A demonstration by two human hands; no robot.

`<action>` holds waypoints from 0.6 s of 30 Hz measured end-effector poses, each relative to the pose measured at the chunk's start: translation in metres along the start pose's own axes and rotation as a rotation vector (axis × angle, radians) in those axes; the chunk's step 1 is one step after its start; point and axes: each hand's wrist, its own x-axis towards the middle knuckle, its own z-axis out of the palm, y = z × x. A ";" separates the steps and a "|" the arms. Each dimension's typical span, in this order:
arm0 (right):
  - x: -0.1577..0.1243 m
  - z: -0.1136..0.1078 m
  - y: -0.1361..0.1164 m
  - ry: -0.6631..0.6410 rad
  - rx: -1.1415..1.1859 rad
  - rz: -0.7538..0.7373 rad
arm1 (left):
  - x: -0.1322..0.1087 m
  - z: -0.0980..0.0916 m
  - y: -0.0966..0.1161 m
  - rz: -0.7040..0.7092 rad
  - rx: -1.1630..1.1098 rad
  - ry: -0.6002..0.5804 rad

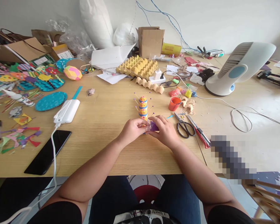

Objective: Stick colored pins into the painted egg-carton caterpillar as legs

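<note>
A small craft caterpillar [143,107] made of orange, yellow and blue segments with pins stuck in its sides lies on the wooden table [102,124]. My left hand [132,130] and my right hand [164,130] meet at its near end. Both pinch a small purple piece [153,126] pressed against the nearest segment. The fingers of both hands are curled and closed round that piece. Part of the nearest segment is hidden by my fingers.
Black scissors [185,128] and a red-handled cutter [200,133] lie right of my hands, with an orange cup [174,103] behind. A black phone [48,151] and white power bank [67,111] lie left. Yellow egg trays [137,67], a white fan [238,67] and paper crafts [37,77] fill the back.
</note>
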 end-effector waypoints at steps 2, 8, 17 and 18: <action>0.000 0.000 0.001 0.007 0.008 -0.007 | 0.000 0.000 0.000 -0.007 0.022 -0.019; 0.000 0.001 0.002 0.019 0.040 0.019 | 0.000 -0.001 0.003 -0.037 -0.039 -0.077; 0.001 0.000 0.002 0.053 0.119 0.037 | 0.002 -0.001 0.001 -0.038 -0.180 0.000; 0.001 0.000 0.002 0.047 0.116 0.041 | 0.001 -0.001 0.001 -0.032 -0.156 0.006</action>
